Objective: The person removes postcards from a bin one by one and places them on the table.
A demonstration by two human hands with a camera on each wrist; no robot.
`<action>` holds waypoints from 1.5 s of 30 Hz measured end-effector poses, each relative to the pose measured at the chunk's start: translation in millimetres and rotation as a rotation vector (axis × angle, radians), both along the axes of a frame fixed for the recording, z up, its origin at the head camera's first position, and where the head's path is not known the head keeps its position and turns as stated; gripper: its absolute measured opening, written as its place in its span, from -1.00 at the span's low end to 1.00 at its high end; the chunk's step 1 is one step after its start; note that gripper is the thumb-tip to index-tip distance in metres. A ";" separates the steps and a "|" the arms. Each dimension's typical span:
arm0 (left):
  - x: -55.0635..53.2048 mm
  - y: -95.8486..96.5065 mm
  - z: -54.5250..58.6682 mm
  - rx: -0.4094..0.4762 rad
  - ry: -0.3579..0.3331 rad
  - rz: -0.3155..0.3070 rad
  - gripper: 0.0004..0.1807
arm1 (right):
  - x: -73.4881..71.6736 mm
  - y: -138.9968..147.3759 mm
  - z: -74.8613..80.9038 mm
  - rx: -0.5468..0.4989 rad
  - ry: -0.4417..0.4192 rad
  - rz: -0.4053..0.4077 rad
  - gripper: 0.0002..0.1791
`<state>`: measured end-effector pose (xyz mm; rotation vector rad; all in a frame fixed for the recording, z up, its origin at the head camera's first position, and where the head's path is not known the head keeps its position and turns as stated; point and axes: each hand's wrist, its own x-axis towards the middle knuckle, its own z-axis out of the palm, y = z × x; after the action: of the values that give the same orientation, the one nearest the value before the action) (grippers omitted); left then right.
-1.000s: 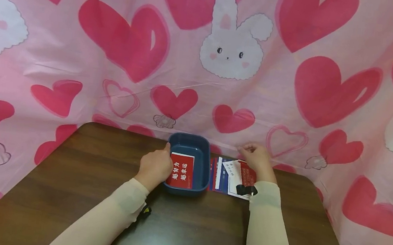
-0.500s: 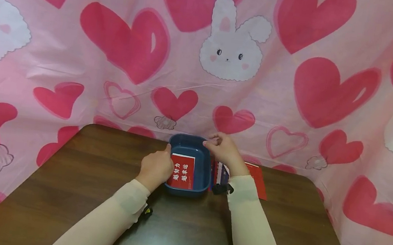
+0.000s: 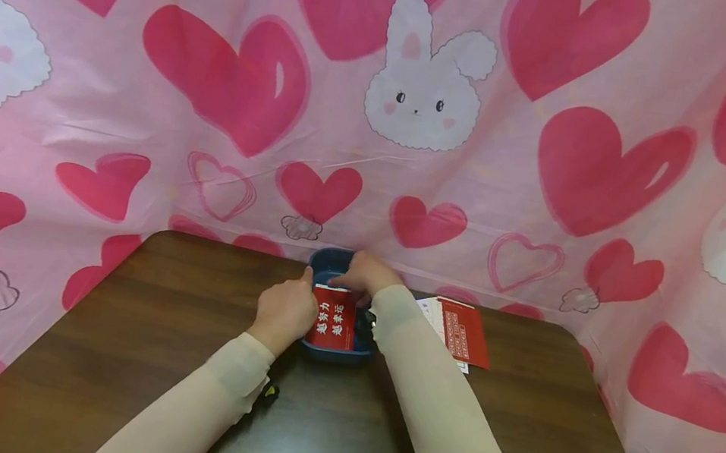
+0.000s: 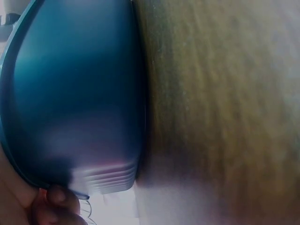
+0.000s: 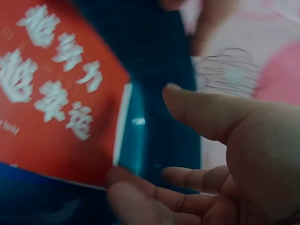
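A dark blue rectangular plastic box (image 3: 329, 259) stands near the table's far edge. Inside it lies a red card (image 3: 331, 323) with white Chinese characters and a white edge. My left hand (image 3: 285, 310) grips the box's left rim; in the left wrist view, curled fingers (image 4: 63, 199) show at the rim beside the box's outer wall. My right hand (image 3: 366, 274) reaches over the box's right side, thumb and fingers apart with nothing between them. In the right wrist view, its fingertips (image 5: 123, 187) come right up to the corner of the card.
Right of the box, a red card (image 3: 472, 337) and white cards (image 3: 432, 312) overlap on the brown wooden table (image 3: 337, 422), partly hidden by my right sleeve. A pink curtain (image 3: 347, 140) with hearts and rabbits hangs close behind the table and along both sides.
My right hand has moved left from above the cards on the table, over the box's right rim, and down into the box. My left hand has stayed on the rim.
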<state>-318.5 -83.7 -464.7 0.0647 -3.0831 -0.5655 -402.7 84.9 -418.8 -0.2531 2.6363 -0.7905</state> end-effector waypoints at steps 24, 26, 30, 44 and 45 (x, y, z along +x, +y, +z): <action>-0.5 1.1 -0.8 0.019 -0.051 0.023 -0.10 | 2.1 -10.0 -13.6 0.279 0.136 0.009 -0.59; -0.6 1.8 -0.5 0.011 -0.045 0.024 -0.09 | -9.1 -4.0 -17.9 0.280 0.178 0.015 -0.61; 1.0 2.1 0.6 0.026 -0.055 0.018 -0.05 | -19.0 6.6 -18.2 0.145 0.213 -0.017 -0.48; -2.4 1.7 -0.1 0.032 -0.078 0.027 -0.16 | 18.9 63.0 22.9 -0.297 0.245 -0.156 -0.38; -2.3 1.6 -0.1 0.034 -0.079 0.026 -0.16 | 20.2 69.1 24.6 -0.316 0.245 -0.168 -0.36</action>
<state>-320.8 -82.1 -464.7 0.1303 -3.1436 -0.6289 -382.5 154.0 -394.3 -0.2257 2.7752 -1.3124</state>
